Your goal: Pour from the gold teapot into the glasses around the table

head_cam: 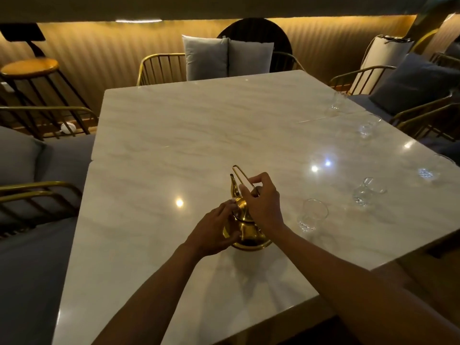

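Two hands on gold teapot (245, 227), right grip (261, 201) pinching handle, left grip (214, 231) cupping body

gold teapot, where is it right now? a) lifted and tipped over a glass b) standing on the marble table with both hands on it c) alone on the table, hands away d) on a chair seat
b: the gold teapot stands on the table; the right hand grips its wire handle, the left hand holds its body.

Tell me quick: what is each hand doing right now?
Left hand: fingers curled round the body of the gold teapot, holding it.
Right hand: pinching the teapot's wire handle.
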